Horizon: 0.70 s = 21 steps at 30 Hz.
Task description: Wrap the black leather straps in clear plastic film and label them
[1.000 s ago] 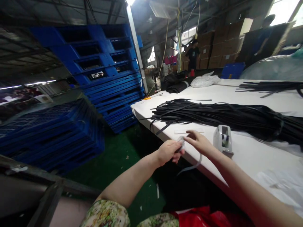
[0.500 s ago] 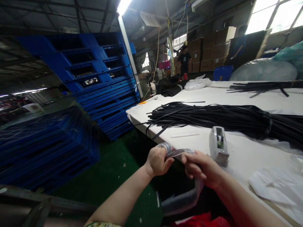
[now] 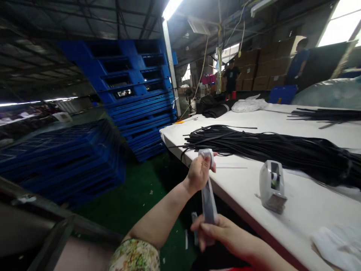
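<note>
My left hand (image 3: 198, 174) is closed around the upper end of a pale grey, translucent strip (image 3: 209, 203), which loops over the fingers in a small coil. The strip runs down, stretched, to my right hand (image 3: 217, 230), whose fingers close on it lower down, somewhat blurred. Both hands are beside the near edge of a white table (image 3: 303, 158). On that table, beyond my hands, lies a long bundle of thin black strips (image 3: 262, 146). A grey tape dispenser (image 3: 272, 188) stands to the right. I cannot tell what the grey strip is made of.
Blue pallets (image 3: 143, 124) are stacked at the left over a green floor (image 3: 141, 188). More black strips (image 3: 327, 114) and a white plastic bundle (image 3: 249, 104) lie farther back on the table. Two people stand in the background. A metal frame (image 3: 60, 229) is at the lower left.
My left hand has risen and turned, with the strip looped over it. My right hand has moved down and left, so the strip now runs steeply downward. The view has shifted left.
</note>
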Each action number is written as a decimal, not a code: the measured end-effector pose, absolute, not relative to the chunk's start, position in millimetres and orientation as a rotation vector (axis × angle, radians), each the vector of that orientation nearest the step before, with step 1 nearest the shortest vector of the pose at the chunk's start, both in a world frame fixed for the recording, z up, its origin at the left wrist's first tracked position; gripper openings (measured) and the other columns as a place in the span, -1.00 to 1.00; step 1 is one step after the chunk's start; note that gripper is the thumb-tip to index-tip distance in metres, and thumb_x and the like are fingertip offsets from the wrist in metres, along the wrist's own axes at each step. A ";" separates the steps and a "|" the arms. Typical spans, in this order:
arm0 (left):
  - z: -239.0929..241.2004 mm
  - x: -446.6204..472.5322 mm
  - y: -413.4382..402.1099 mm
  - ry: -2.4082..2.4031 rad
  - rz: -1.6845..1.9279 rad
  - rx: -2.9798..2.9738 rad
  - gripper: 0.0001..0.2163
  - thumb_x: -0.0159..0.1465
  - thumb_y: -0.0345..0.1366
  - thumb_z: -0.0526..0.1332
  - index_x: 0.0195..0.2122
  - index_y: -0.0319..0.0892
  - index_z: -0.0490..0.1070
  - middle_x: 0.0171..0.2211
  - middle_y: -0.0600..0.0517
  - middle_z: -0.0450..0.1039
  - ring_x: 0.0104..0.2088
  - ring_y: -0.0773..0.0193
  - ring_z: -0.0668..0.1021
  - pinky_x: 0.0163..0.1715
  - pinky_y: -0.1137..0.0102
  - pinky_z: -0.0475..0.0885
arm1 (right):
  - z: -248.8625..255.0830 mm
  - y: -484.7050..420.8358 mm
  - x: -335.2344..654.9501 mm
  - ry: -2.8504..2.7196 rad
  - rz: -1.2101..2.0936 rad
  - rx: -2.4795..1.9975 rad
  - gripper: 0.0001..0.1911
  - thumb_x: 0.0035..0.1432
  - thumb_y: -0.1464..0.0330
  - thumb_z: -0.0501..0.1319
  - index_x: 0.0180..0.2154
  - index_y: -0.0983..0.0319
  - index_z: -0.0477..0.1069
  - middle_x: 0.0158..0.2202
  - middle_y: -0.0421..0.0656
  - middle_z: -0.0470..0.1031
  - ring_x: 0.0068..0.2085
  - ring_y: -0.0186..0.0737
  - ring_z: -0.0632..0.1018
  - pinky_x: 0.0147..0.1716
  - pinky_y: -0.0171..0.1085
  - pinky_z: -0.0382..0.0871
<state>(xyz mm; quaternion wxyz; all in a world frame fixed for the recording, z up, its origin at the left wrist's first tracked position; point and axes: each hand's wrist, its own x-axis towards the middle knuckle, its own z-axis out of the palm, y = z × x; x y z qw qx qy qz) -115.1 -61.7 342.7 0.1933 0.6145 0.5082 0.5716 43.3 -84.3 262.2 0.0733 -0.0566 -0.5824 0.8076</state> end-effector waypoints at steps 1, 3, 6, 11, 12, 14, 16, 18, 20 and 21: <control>338.2 -122.3 -60.1 1.537 1.602 1.906 -0.30 0.32 0.23 -0.15 -0.06 -0.35 0.45 -0.43 -0.12 0.48 -0.32 0.11 0.54 -0.13 0.15 0.44 | 270.0 -79.7 53.2 -1.652 2.463 -0.146 -0.58 0.26 0.07 0.17 -0.10 0.29 0.47 -0.60 -0.24 0.40 -0.56 -0.37 0.39 -0.47 -0.35 0.27; 328.1 -130.4 -62.0 1.669 1.439 2.146 -0.26 0.22 0.33 -0.11 -0.20 -0.31 0.50 -0.40 -0.20 0.50 -0.25 0.00 0.54 -0.08 0.08 0.41 | 288.6 -54.8 74.6 -1.447 2.393 -0.229 -0.63 0.27 0.08 0.17 -0.14 0.26 0.46 -0.72 -0.38 0.19 -0.69 -0.45 0.19 -0.55 -0.38 0.21; 320.3 -123.3 -72.8 1.630 1.091 2.076 -0.30 0.20 0.36 -0.11 -0.49 -0.21 0.47 -0.59 -0.09 0.40 -0.48 0.13 0.50 -0.34 0.22 0.45 | 308.2 0.3 94.8 -1.452 2.059 -0.585 -0.60 0.19 0.03 0.22 -0.26 0.26 0.47 -0.73 -0.40 0.12 -0.71 -0.48 0.10 -0.59 -0.36 0.19; 344.4 -101.9 -81.3 1.092 0.968 1.199 -0.27 0.34 0.22 -0.31 -0.55 -0.22 0.40 -0.86 0.19 -0.01 -0.84 0.40 0.14 -0.72 0.44 0.25 | 300.3 29.9 86.7 -1.853 1.485 -0.834 -0.48 0.05 -0.04 0.30 -0.15 0.25 0.50 -0.25 -0.06 0.56 -0.27 -0.10 0.53 -0.18 -0.17 0.40; 352.2 -101.4 -79.5 1.004 0.973 1.081 -0.28 0.35 0.19 -0.32 -0.55 -0.23 0.40 -0.87 0.21 -0.04 -0.85 0.40 0.11 -0.74 0.46 0.24 | 295.8 24.3 82.9 -1.878 1.481 -0.772 -0.46 0.07 -0.04 0.28 -0.10 0.24 0.49 -0.18 -0.05 0.56 -0.19 -0.05 0.53 -0.11 -0.14 0.38; 367.8 -103.5 -73.8 0.877 1.011 0.928 -0.30 0.39 0.12 -0.32 -0.54 -0.24 0.39 -0.88 0.22 -0.06 -0.86 0.42 0.09 -0.74 0.48 0.24 | 285.7 11.5 76.8 -1.887 1.518 -0.672 -0.42 0.10 -0.06 0.23 -0.05 0.25 0.47 -0.23 -0.06 0.55 -0.17 -0.01 0.52 -0.14 -0.13 0.38; 382.3 -107.3 -66.9 0.796 1.077 0.837 -0.31 0.42 0.08 -0.32 -0.53 -0.25 0.39 -0.87 0.23 -0.06 -0.85 0.43 0.07 -0.74 0.50 0.24 | 274.2 3.0 72.4 -1.877 1.536 -0.671 -0.38 0.08 -0.07 0.25 -0.03 0.27 0.44 -0.41 -0.15 0.48 -0.31 -0.08 0.49 -0.29 -0.18 0.36; 395.2 -110.9 -59.6 0.749 1.137 0.786 -0.33 0.43 0.05 -0.30 -0.52 -0.26 0.40 -0.86 0.24 -0.07 -0.84 0.45 0.05 -0.73 0.51 0.23 | 262.8 -0.4 68.2 -1.872 1.547 -0.710 -0.31 0.04 -0.06 0.30 0.05 0.28 0.37 -0.54 -0.27 0.33 -0.47 -0.21 0.39 -0.45 -0.25 0.26; 405.5 -113.7 -51.2 0.722 1.188 0.761 -0.34 0.44 0.04 -0.28 -0.50 -0.28 0.40 -0.83 0.25 -0.10 -0.82 0.46 0.04 -0.71 0.52 0.22 | 254.8 -4.4 63.8 -1.874 1.602 -0.737 -0.23 0.05 -0.08 0.28 0.13 0.28 0.29 -0.58 -0.34 0.22 -0.57 -0.32 0.25 -0.56 -0.31 0.12; 409.0 -114.9 -46.4 0.709 1.227 0.770 -0.35 0.43 0.04 -0.27 -0.47 -0.30 0.42 -0.81 0.25 -0.09 -0.80 0.46 0.06 -0.68 0.52 0.23 | 253.3 -8.6 62.1 -1.886 1.656 -0.728 -0.22 0.09 -0.11 0.23 0.16 0.27 0.25 -0.57 -0.35 0.22 -0.59 -0.36 0.20 -0.59 -0.33 0.06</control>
